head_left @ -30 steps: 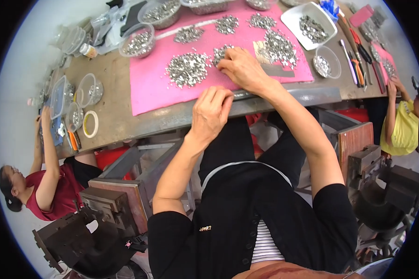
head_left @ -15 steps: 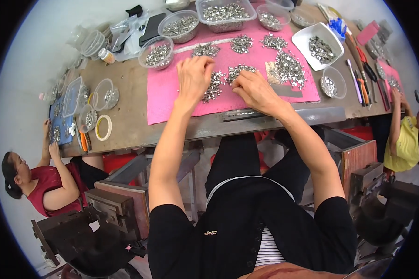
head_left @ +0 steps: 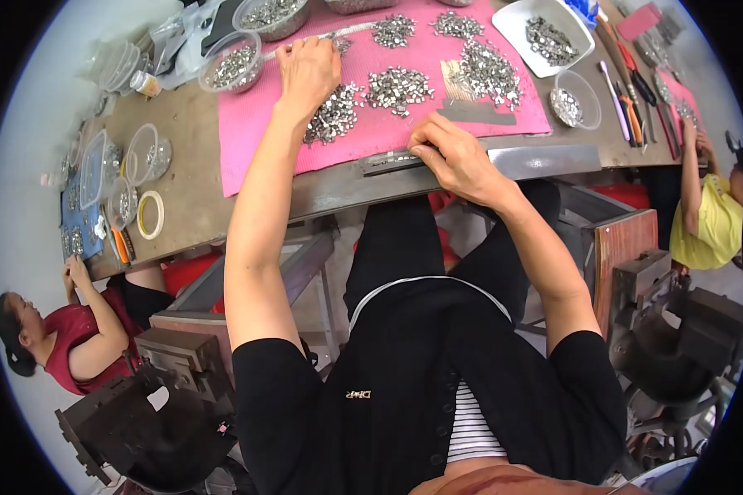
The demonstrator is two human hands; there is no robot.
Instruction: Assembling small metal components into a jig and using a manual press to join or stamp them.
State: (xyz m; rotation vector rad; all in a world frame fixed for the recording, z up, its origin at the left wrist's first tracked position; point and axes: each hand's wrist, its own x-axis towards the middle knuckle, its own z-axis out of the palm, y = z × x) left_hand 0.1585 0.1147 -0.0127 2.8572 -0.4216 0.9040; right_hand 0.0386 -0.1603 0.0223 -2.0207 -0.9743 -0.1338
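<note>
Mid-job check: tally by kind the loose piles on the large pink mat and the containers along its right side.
Loose silvery piles: 6, one partly behind the left hand
White square dish: 1
Clear round tub: 1
Total: 8

My brown table [head_left: 191,124] has a pink mat [head_left: 260,144] on it. From the mat's middle, a tape ring [head_left: 161,216] lies at 8 o'clock, a little bottle [head_left: 146,83] at 9 and a purple stick [head_left: 610,91] at 3.

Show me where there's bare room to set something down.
Bare tabletop lies between the tape roll and the pink mat; the mat's near-left corner is also free. Crowded: the mat's middle, with metal-piece piles, and the table's right side, with tools.
</note>
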